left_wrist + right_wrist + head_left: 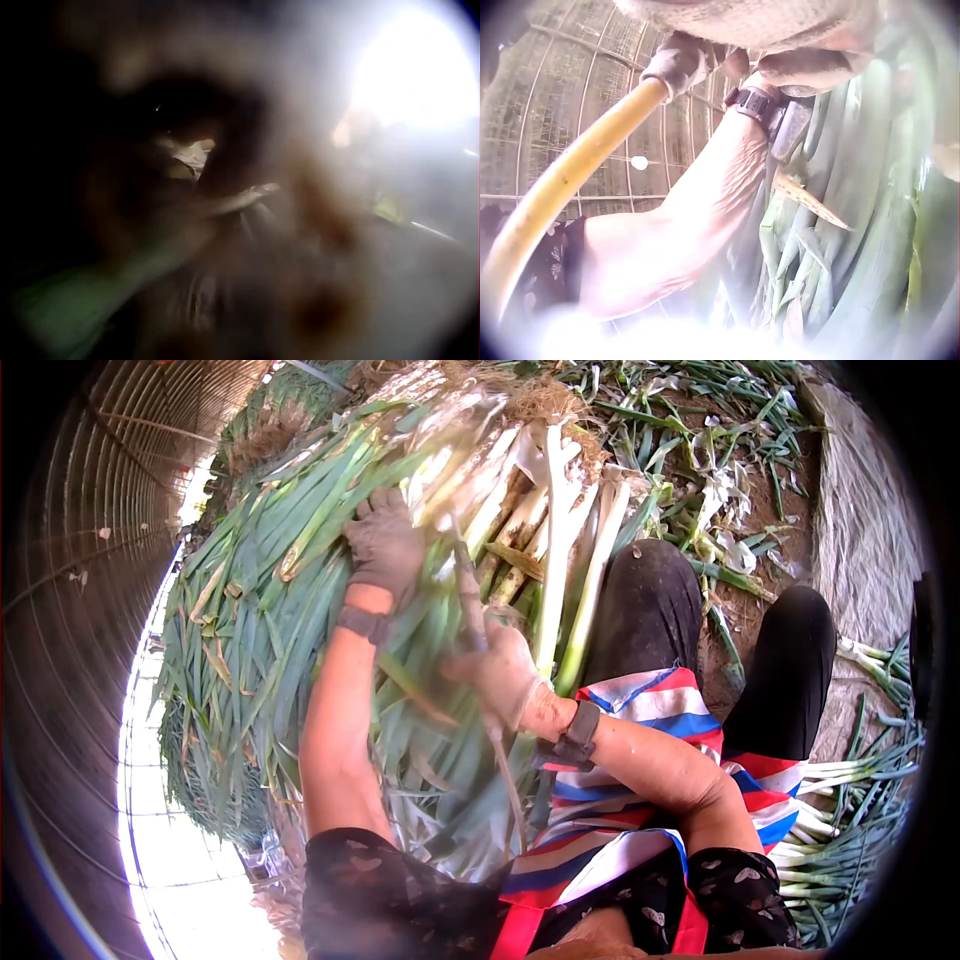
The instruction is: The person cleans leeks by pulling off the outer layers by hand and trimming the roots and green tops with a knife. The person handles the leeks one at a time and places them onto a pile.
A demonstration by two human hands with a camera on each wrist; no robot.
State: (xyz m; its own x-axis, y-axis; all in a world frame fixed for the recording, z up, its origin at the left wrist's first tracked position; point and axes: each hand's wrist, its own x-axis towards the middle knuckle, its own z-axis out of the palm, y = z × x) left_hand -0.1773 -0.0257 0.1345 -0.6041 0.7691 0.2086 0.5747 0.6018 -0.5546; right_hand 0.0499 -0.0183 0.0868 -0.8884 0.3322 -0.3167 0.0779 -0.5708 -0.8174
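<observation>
My gloved left hand rests on long green leaves beside the white stalks, fingers slightly spread. In the head view, my gloved right hand grips a thin, blurred hose with a rod-like front part pointing at the leek stalks. The right wrist view has the glove of my right hand along its top, with the yellow hose running down from a dark fitting. My left forearm crosses behind. Dark blur covers most of the left wrist view, hiding that hand's fingers.
A large heap of leek leaves spreads at the left, roots toward the top. Loose leaves and peelings litter the ground at upper right, beside a grey sheet. More leeks lie at lower right. The person's knees are close to the heap.
</observation>
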